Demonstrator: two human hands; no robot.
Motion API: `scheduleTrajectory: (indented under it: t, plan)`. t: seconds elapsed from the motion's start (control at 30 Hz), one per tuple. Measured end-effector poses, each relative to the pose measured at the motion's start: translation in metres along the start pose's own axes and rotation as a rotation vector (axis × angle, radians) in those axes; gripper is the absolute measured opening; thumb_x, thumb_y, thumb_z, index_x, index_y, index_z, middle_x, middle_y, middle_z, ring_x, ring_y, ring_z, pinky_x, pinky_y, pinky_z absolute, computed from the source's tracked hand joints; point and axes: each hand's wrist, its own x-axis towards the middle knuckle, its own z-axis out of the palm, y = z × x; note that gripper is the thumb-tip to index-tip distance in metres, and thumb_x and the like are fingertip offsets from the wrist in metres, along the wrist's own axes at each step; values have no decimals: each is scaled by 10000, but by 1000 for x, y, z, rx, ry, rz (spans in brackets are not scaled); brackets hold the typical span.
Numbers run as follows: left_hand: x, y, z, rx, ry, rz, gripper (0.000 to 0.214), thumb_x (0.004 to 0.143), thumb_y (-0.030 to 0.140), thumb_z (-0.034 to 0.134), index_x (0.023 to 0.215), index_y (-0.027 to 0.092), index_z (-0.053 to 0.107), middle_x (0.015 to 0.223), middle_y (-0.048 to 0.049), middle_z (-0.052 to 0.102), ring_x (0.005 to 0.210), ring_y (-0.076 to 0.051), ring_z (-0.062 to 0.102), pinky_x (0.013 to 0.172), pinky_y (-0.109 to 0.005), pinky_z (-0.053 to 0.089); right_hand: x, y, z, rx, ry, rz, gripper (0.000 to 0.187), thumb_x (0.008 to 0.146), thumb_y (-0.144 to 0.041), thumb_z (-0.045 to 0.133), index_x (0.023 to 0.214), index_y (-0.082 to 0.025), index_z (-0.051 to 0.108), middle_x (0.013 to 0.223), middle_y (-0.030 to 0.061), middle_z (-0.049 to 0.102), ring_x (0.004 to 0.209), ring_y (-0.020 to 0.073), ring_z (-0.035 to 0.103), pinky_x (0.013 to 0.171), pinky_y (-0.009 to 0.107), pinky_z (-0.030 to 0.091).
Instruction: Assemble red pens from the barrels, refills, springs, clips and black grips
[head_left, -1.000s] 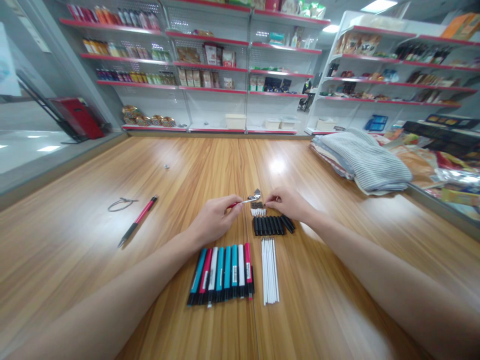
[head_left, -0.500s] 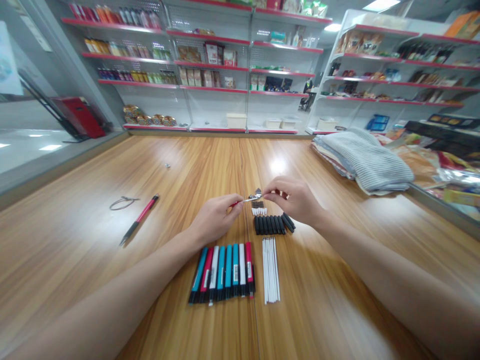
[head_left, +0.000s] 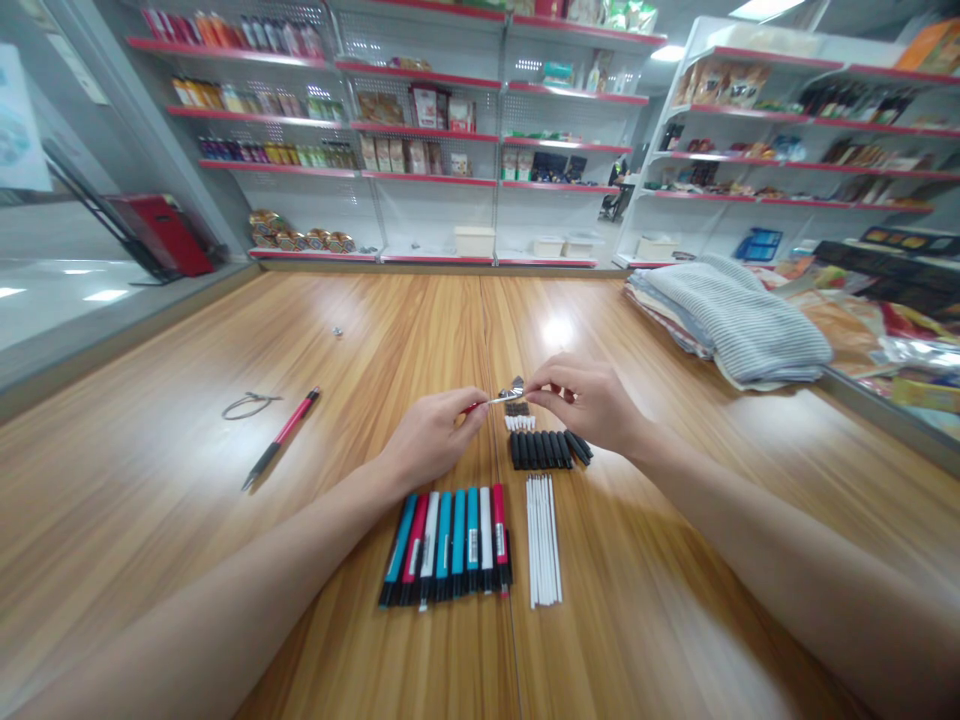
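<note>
Between finger and thumb, my left hand (head_left: 437,428) pinches a red pen barrel (head_left: 472,407), mostly hidden by the fingers. A thin white pen refill (head_left: 504,399) sticks out of its right end. My right hand (head_left: 581,395) is closed in a pinch at the refill's far end; the fingertips hide the exact contact. Just beneath lie small metal pen tips (head_left: 517,384), dark springs (head_left: 517,409) and small white pieces (head_left: 520,424). Nearer me are a row of black grips (head_left: 541,450), blue, red and white pen barrels (head_left: 458,545), and a bundle of white refills (head_left: 543,540).
A whole red pen (head_left: 282,437) and a thin grey loop (head_left: 251,404) lie at the left. A small metal bit (head_left: 337,331) sits farther back. Folded cloths (head_left: 739,320) and packaged goods (head_left: 892,340) fill the right side. Stocked shelves (head_left: 420,130) stand behind the table (head_left: 420,320).
My right fingertips have come slightly left, up to the refill's end. My left hand keeps its hold, and the parts on the table lie as before.
</note>
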Motion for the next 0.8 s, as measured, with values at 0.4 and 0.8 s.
scheduleTrajectory:
  t: [0.4, 0.8]
  plan:
    - [-1, 8, 1, -34, -23, 19, 267, 972, 341, 424, 989, 188, 643, 948, -42, 689, 812, -148, 612, 702, -252, 426, -2, -9, 12, -35, 32, -97, 161, 891, -198, 587, 1047, -184, 622, 875, 47, 660, 773, 149, 567, 707, 281, 444]
    - [-1, 8, 3, -38, -29, 28, 266, 974, 342, 427, 994, 188, 644, 960, -40, 692, 819, -145, 617, 701, -249, 430, -5, -9, 19, -29, 79, -107, 153, 910, -241, 578, 1040, -182, 634, 864, 42, 669, 777, 144, 572, 732, 281, 445]
